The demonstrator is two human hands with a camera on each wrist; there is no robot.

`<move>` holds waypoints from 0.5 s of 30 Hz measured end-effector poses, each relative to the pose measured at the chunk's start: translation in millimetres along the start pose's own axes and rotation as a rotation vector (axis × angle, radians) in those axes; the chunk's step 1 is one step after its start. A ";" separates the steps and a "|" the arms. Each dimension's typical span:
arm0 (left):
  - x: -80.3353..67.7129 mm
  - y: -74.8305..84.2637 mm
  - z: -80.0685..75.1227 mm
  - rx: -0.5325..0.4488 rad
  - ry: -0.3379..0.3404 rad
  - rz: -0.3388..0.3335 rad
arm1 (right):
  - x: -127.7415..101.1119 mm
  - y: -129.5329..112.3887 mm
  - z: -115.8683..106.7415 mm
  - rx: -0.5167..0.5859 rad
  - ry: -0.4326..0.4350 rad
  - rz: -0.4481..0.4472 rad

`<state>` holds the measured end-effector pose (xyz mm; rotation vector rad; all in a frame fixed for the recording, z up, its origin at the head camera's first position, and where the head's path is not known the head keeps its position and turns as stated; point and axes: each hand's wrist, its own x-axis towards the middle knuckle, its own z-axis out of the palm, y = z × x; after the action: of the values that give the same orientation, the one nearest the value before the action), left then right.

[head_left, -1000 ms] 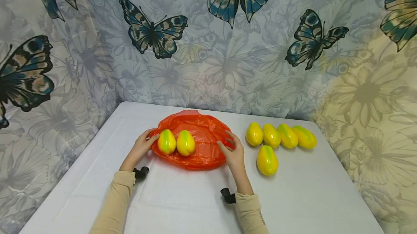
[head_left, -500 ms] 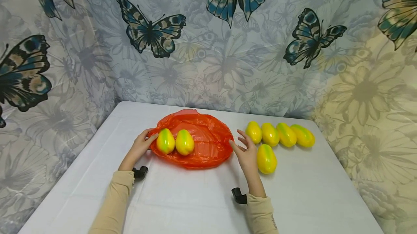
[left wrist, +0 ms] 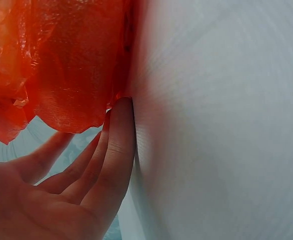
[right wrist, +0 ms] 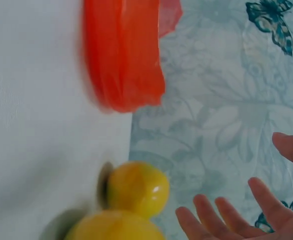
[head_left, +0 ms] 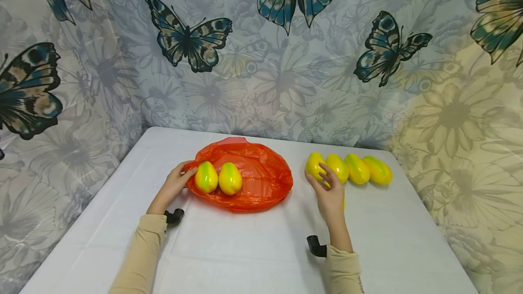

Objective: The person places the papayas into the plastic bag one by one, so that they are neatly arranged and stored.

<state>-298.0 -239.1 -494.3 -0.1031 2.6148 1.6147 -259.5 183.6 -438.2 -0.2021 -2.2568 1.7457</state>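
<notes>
Well, the lone yellow fruit (head_left: 343, 203) near the front of the bench (head_left: 253, 248) is almost wholly hidden under the right hand (head_left: 332, 194) — only a sliver of it shows at the hand's right edge, and whether skin meets it I cannot tell.

Starting at the left, the left hand (head_left: 175, 184) lies at the rim of the orange plastic bag (head_left: 261, 180), fingers (left wrist: 117, 150) straight and laid against the plastic at its edge, not curled round anything. Two yellow-green fruits (head_left: 218, 177) sit side by side on the bag, just beside that hand. The bag lies between the two hands.

Further right, the right hand's grip is spread, fingers loose and apart, holding nothing, hovering over the lone fruit. Just beyond its fingertips runs a row of four yellow fruits (head_left: 357, 169), touching one another; the nearest end of the row is partly covered by the fingers. The wrist view of them is blurred. A butterfly-print curtain (head_left: 261, 57) hangs behind it all.
</notes>
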 end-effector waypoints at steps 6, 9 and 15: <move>-1.7 0.8 -0.4 -0.013 -0.009 0.000 | -0.8 2.8 -19.0 -0.017 0.029 -0.003; -1.5 1.4 -0.6 -0.005 -0.010 -0.001 | 0.2 6.2 -27.2 -0.054 0.048 0.015; -1.6 2.1 -0.3 -0.008 -0.016 -0.009 | 5.3 15.6 -39.1 -0.100 0.057 0.077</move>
<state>-296.6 -238.3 -492.1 -0.1026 2.5929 1.6161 -253.7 225.2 -443.5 -0.3600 -2.3253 1.6434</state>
